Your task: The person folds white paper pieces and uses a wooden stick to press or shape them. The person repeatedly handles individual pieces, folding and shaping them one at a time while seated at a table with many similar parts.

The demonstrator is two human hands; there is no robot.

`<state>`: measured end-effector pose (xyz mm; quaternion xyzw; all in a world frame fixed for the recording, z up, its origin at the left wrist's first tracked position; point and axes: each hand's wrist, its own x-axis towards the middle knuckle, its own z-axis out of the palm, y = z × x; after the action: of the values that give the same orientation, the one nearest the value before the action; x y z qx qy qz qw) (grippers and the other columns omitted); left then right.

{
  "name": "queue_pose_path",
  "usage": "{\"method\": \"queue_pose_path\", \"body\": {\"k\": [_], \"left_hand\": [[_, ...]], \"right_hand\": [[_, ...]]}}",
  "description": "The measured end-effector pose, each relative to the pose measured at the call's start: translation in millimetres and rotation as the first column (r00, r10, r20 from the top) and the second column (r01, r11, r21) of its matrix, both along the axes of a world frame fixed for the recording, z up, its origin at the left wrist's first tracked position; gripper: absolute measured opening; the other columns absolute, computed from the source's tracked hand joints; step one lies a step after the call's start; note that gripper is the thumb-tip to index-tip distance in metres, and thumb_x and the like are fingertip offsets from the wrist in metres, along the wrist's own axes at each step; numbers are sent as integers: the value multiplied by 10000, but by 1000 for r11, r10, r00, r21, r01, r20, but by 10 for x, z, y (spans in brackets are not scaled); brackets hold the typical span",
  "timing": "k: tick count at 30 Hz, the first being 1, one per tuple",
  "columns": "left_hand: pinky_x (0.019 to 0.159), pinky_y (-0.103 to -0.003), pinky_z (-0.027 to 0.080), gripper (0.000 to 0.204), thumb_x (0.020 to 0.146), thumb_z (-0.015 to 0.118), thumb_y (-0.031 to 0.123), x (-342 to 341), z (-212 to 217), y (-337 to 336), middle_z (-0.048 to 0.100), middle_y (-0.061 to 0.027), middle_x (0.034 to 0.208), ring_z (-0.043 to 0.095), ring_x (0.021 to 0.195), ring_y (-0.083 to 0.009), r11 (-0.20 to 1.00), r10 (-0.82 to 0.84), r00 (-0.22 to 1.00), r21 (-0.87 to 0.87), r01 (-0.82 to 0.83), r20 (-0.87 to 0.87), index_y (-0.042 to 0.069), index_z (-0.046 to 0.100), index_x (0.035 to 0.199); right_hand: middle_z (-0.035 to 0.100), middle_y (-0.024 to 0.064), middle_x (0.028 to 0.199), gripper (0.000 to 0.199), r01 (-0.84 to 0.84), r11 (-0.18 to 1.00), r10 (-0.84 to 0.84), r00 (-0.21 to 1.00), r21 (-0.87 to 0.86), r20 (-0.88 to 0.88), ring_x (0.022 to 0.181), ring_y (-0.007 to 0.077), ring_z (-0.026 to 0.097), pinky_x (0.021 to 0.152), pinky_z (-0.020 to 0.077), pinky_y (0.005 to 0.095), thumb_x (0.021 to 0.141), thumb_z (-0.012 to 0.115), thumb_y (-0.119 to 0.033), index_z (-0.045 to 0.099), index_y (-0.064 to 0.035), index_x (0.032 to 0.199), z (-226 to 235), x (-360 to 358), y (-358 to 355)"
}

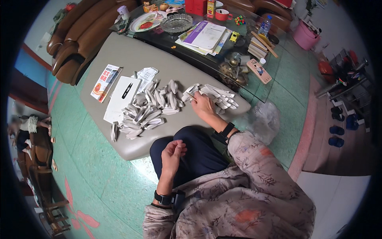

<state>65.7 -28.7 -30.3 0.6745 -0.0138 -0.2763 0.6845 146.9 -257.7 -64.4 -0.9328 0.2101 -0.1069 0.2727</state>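
My right hand point(202, 104) reached onto the grey desk point(119, 59), its grip closing on a white folded piece point(190, 92) beside the right-hand pile point(217, 97). My left hand point(172, 153) waited over my lap, fingers pinched together, apparently empty. Best to lift one piece cleanly, leaving the pile unspoiled.

My left hand point(172, 153) is low, near my body, above my lap. Its fingers are curled inward and the thumb meets the fingertips, like a light pinch. The wrist is bent a little, and a dark watch band goes around it. My left forearm rises from the lower edge, covered by a patterned sleeve up to the wrist.

My right hand point(202, 105) is stretched far forward, away from me. The arm is almost straight. The back of the hand faces up and the fingers point forward and down. A dark band is on this wrist too.
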Motion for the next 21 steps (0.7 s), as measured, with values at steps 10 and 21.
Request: {"method": "queue_pose_path", "body": {"k": [10, 21], "left_hand": [[687, -395, 481, 198, 795, 631, 83, 27, 358, -49, 610, -185, 832, 583, 771, -346, 858, -226, 673, 471, -205, 704, -21, 622, 963], [601, -208, 453, 247, 833, 675, 121, -117, 361, 32, 628, -53, 813, 567, 709, -85, 955, 223, 859, 77, -288, 460, -26, 602, 1017]], "right_hand": [[577, 143, 893, 219, -708, 691, 645, 694, 146, 319, 778, 365, 594, 671, 482, 442, 734, 626, -87, 579, -76, 947, 728, -714, 515], [545, 150, 788, 147, -574, 802, 491, 791, 164, 366, 688, 366, 565, 584, 453, 442, 740, 628, -70, 556, -33, 864, 595, -1035, 709]]}}
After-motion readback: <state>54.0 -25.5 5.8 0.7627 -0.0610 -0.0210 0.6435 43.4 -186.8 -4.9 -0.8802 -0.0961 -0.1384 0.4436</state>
